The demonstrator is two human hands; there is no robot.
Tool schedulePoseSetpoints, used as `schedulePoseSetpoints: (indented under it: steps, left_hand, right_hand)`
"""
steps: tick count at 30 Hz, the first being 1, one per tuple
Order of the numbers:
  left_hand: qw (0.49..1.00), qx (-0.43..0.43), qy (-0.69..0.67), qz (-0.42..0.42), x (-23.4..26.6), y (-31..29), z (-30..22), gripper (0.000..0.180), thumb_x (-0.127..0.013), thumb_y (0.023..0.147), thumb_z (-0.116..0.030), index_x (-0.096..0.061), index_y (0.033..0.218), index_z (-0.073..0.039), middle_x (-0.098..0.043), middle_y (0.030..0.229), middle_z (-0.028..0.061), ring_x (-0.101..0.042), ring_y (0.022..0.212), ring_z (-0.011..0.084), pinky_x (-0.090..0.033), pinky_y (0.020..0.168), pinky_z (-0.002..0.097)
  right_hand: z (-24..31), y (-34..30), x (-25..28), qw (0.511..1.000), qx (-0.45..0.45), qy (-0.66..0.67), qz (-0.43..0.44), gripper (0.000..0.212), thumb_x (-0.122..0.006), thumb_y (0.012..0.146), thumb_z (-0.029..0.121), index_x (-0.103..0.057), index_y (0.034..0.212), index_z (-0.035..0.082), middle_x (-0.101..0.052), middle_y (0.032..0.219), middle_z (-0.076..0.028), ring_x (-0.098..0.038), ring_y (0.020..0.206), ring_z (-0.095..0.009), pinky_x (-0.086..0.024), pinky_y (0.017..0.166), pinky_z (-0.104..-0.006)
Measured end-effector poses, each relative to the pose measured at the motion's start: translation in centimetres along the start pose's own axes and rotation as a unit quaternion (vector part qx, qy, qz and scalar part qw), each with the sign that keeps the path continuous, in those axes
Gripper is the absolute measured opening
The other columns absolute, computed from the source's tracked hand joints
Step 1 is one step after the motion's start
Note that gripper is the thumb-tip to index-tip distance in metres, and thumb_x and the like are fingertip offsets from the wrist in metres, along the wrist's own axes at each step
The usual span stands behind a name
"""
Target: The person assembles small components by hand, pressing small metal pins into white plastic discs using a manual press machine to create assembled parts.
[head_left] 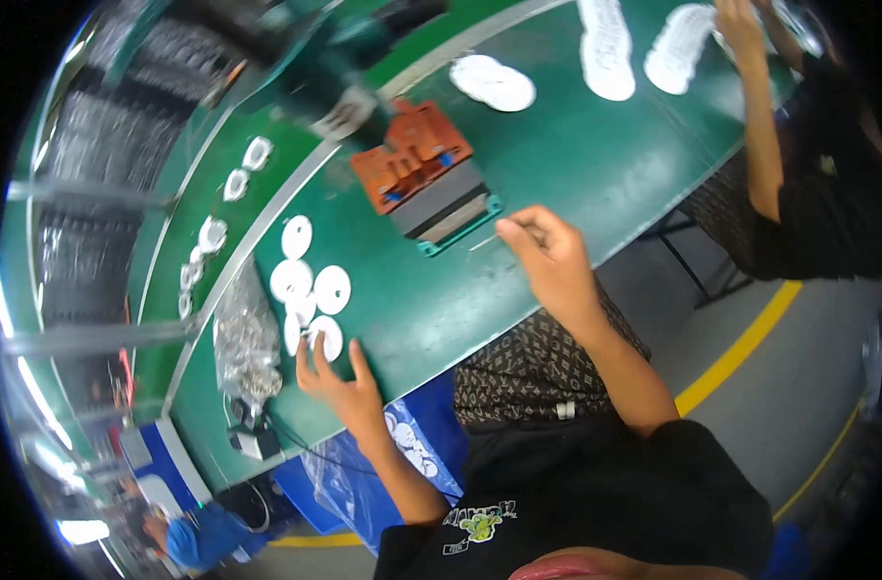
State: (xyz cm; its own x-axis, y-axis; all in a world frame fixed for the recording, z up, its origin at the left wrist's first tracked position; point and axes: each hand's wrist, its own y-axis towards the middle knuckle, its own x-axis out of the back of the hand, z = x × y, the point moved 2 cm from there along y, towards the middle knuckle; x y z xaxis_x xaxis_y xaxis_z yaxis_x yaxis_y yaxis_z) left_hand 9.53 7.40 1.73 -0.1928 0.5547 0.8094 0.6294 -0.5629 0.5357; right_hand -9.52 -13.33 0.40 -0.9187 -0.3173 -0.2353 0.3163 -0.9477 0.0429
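Head view | left hand (342, 391): fingers spread, tips at white disc (332, 334) on green table (412, 324), beside other discs (333, 288) | right hand (555, 266): fingers curled near orange fixture (417, 145), thin pale strip (482, 244) at fingertips; whether pinched, cannot tell

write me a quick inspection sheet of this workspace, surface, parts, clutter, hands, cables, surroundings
Surface: green tabletop, edge toward the person.
Job's things: several white discs, loosely grouped, some overlapping; a thin pale strip near the orange fixture.
Clutter: clear plastic bag left of the discs; its contents are hard to make out.
Hands: left hand spread at the nearest disc, contact unclear; right hand curled, fingertips at the strip, grip unclear.
Cables: black cable running toward the table's near edge, under the left forearm.
Surroundings: co-worker's arm at far right; yellow floor line behind the person's seat area.
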Motion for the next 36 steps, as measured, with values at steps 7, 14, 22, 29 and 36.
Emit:
schedulePoseSetpoints:
  steps: [7, 14, 22, 29, 36]
  left_hand:
    - [0.998, -0.04, -0.03, 0.045, -0.4, 0.8, 0.1, 0.024, -0.057, 0.094, -0.014, -0.065, 0.111, 0.001, -0.065, 0.112, 0.0182, -0.059, 0.105, 0.0299, -0.044, 0.092, 0.0371]
    - [0.904, 0.254, -0.339, -0.055, -1.3, 0.0, 0.1, 0.034, -0.048, 0.101, -0.027, -0.061, 0.102, 0.005, -0.065, 0.091, 0.0093, -0.064, 0.081, 0.0179, -0.053, 0.067, 0.0312]
    - [0.698, 0.31, -0.629, 0.142, -3.7, 2.3, -8.1, 0.028, -0.044, 0.101, -0.031, -0.042, 0.098, -0.003, -0.065, 0.089, 0.0178, -0.069, 0.071, 0.0311, -0.059, 0.056, 0.0358]
    - [0.742, 0.269, -0.582, 0.193, -5.1, 2.3, -8.7, 0.027, -0.066, 0.089, -0.009, -0.04, 0.096, -0.002, -0.067, 0.086, 0.0206, -0.069, 0.066, 0.0241, -0.055, 0.051, 0.0271]
    - [0.76, 0.263, -0.567, 0.176, -4.9, 2.2, -9.2, 0.03, -0.07, 0.086, -0.01, -0.042, 0.094, -0.002, -0.067, 0.081, 0.016, -0.066, 0.057, 0.018, -0.05, 0.045, 0.0231]
  right_hand:
    - [-0.1, 0.0, 0.6, 1.0, -0.022, 0.0, 0.012, 0.018, -0.064, 0.093, 0.016, -0.059, 0.087, -0.001, -0.038, 0.059, 0.008, -0.03, 0.055, 0.0, -0.023, 0.045, -0.0226]
    - [0.1, -0.8, 0.1, 0.995, 0.034, -0.09, 0.026, 0.01, -0.068, 0.089, 0.01, -0.067, 0.09, 0.0, -0.033, 0.059, 0.01, -0.027, 0.055, 0.001, -0.02, 0.047, -0.0213]
    - [-0.3, -1.2, -0.2, 0.998, 0.038, -0.026, 0.042, 0.012, -0.066, 0.09, 0.011, -0.065, 0.091, -0.001, -0.038, 0.06, 0.008, -0.031, 0.055, -0.001, -0.025, 0.046, -0.0211]
    - [-0.9, -1.9, -3.4, 0.994, 0.052, -0.046, 0.081, 0.009, -0.063, 0.092, 0.008, -0.06, 0.09, -0.001, -0.057, 0.065, 0.003, -0.046, 0.057, 0.0, -0.036, 0.048, -0.0208]
    - [-1.0, -2.4, -3.3, 0.989, 0.065, -0.083, 0.103, 0.009, -0.064, 0.09, 0.003, -0.058, 0.093, -0.003, -0.062, 0.071, -0.001, -0.049, 0.064, 0.0, -0.039, 0.051, -0.0176]
